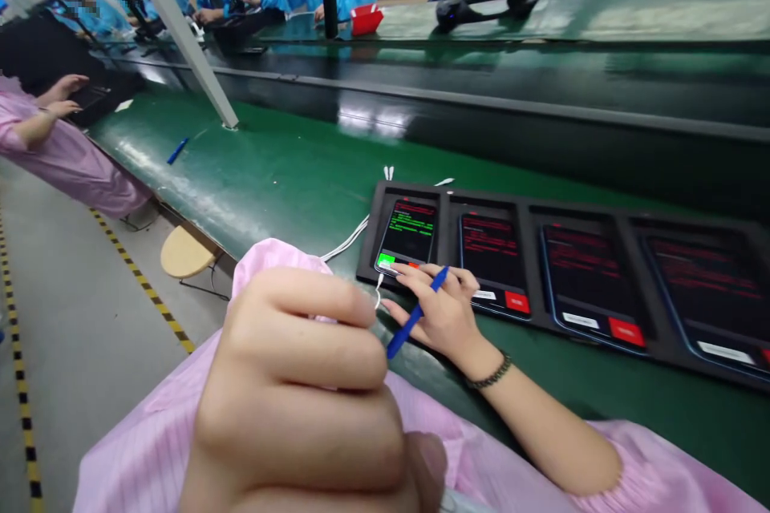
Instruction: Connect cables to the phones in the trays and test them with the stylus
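My left hand [301, 385] is curled into a fist close to the camera. A small pale piece [463, 502] shows below its thumb; what the fist grips is hidden. My right hand [442, 313] has a slim blue pen-like stick [415, 322] tucked between its fingers. Its fingertips rest at the lower edge of the leftmost smartphone [410, 231], whose screen shows green and red text and a green button. A thin white cable [379, 290] runs from that phone's bottom edge to behind my left fist. The phone lies in a black compartment tray [370, 236].
Several more phones with red text, such as this phone [493, 248], lie in the tray. White cotton swabs [388, 173] and white cords [346, 240] are beside it. Another blue stick [177, 151] lies on the green bench [270, 176]. A white post [180, 32] rises at left. Co-workers sit nearby.
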Demonstrator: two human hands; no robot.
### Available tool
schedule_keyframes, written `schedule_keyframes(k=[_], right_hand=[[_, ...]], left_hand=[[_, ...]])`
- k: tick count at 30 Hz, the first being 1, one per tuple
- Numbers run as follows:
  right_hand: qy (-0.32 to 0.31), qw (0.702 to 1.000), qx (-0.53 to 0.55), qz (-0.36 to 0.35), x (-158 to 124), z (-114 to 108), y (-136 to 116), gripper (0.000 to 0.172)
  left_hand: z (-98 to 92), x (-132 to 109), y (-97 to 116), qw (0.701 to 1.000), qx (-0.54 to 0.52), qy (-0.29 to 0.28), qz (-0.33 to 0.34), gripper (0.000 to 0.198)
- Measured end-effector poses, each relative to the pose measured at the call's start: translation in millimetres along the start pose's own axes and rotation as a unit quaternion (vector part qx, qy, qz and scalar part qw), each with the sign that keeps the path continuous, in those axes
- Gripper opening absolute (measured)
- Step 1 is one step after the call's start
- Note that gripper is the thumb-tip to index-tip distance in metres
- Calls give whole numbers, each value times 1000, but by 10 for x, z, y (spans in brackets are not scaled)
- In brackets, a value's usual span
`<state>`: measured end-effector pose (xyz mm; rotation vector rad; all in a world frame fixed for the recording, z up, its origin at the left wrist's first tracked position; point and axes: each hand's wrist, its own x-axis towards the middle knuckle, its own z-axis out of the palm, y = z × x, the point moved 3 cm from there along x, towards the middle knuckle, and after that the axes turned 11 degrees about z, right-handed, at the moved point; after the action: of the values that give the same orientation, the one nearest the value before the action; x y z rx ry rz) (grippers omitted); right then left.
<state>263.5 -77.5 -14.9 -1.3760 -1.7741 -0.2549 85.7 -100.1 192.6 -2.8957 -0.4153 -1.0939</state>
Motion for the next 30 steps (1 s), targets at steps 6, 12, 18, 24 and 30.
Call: schedule_keyframes(k=[6,12,18,24,30], right_hand=[[-75,996,-24,33,51,200,17,31],[-58,997,54,20,-8,148,84,47],[-22,989,145,-23,-40,44,187,47],[-2,989,142,-29,-50,-73,249,34],[20,996,92,-5,-19,-187,260,31]], left_hand=[[85,-69,-46,999,37,23,7,35],[54,-120,-104,999,23,34,12,32],[154,-35,-115,999,1,29,16,39],[187,-27,-123,1000,-9,-3,5,41],[203,41,-126,1000,6,13,7,40]])
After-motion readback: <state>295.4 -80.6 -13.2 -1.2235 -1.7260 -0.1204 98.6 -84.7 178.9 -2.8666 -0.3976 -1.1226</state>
